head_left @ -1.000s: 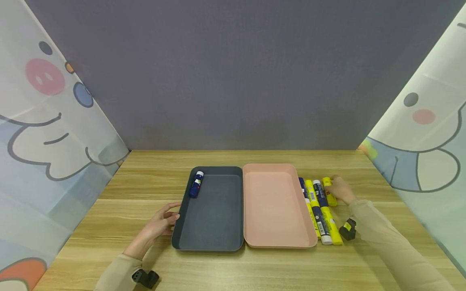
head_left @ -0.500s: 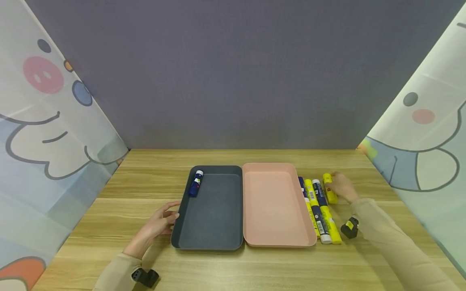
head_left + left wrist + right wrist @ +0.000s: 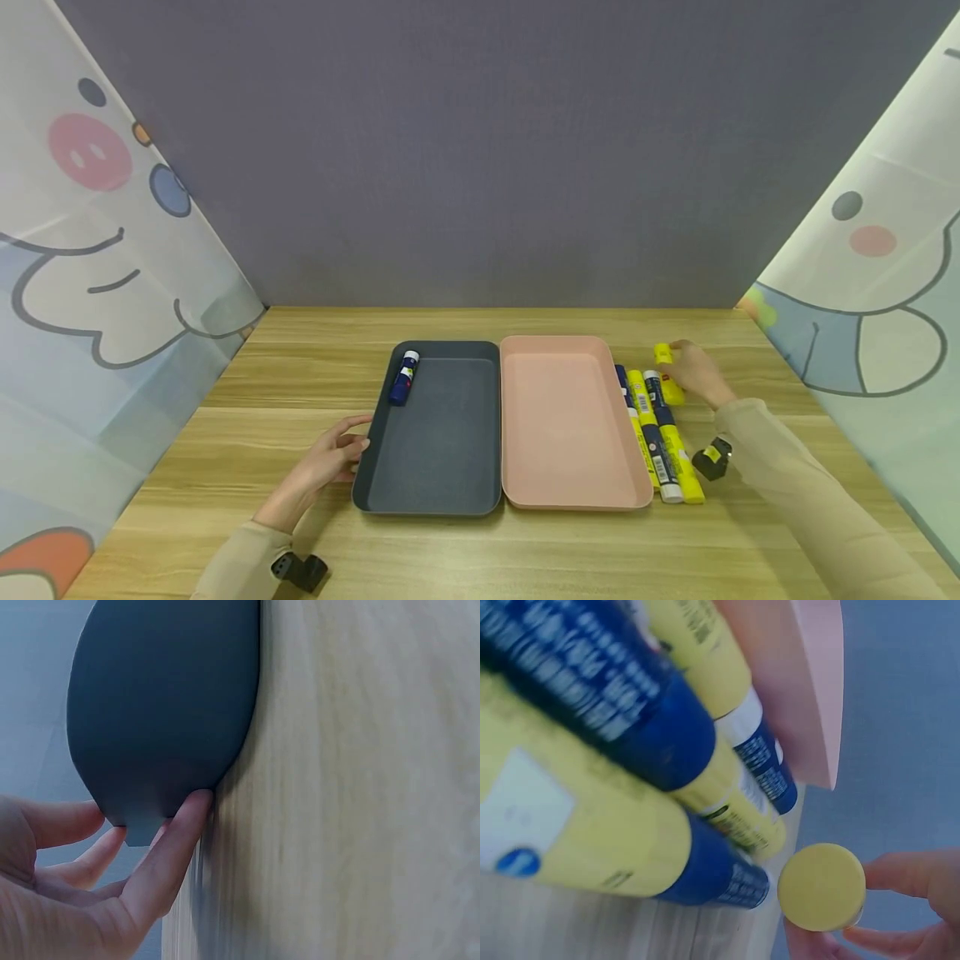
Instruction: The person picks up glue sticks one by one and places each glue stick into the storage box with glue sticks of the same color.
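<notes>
My right hand [image 3: 697, 372] pinches a yellow glue stick [image 3: 671, 388] just beyond the far end of a group of glue sticks. In the right wrist view its round yellow end [image 3: 821, 887] faces the camera, between thumb and fingers. On the left, the fingertips of my left hand [image 3: 326, 461] rest against the outer side of the dark grey tray [image 3: 367, 475]. The left wrist view has them spread along the tray's wall [image 3: 165, 697], from the rim down to the table. A navy glue stick [image 3: 404, 379] with a white end lies along this tray's left wall.
A pink tray [image 3: 573, 433] stands directly right of the grey one. Along its right side lie several yellow and navy glue sticks [image 3: 663, 458], end to end in rows. A grey panel [image 3: 495, 167] closes off the table's back.
My right hand has moved the yellow glue stick away from me and slightly left, off its earlier spot beside the navy one. The left hand and both trays stay put.
</notes>
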Tool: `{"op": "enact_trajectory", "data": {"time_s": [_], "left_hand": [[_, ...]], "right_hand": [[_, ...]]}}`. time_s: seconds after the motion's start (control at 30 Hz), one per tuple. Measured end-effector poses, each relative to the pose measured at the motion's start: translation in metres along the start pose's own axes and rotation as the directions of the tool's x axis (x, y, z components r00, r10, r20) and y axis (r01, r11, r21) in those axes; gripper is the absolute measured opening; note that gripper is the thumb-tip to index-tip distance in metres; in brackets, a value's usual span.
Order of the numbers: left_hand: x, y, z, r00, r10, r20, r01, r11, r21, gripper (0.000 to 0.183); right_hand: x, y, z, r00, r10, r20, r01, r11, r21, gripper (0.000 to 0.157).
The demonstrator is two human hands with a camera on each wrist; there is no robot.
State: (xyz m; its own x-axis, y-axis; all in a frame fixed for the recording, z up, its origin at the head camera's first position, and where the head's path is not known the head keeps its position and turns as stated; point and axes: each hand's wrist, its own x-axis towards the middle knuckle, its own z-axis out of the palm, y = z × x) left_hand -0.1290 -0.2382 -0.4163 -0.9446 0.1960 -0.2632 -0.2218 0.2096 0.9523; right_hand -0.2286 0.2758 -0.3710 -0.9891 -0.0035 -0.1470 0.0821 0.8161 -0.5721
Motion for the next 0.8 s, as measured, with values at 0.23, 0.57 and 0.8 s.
{"op": "enact_trajectory", "data": {"time_s": [0.23, 0.57, 0.8], "left_hand": [[0.0, 0.0, 0.0, 1.0, -0.003, 0.005, 0.003, 1.0, 0.003, 0.049], [0.0, 0.001, 0.001, 1.0, -0.013, -0.01, 0.013, 1.0, -0.003, 0.048], [-0.001, 0.001, 0.001, 1.0, -0.016, -0.019, 0.016, 1.0, 0.0, 0.048]], "right_hand": [[-0.001, -0.014, 0.0, 1.0, -0.007, 0.015, 0.006, 0.999, 0.033, 0.057], [0.005, -0.034, 0.004, 0.999, -0.042, 0.022, 0.041, 0.998, 0.036, 0.058], [0.011, -0.045, 0.011, 0.998, -0.035, 0.043, 0.033, 0.998, 0.051, 0.059]]}}
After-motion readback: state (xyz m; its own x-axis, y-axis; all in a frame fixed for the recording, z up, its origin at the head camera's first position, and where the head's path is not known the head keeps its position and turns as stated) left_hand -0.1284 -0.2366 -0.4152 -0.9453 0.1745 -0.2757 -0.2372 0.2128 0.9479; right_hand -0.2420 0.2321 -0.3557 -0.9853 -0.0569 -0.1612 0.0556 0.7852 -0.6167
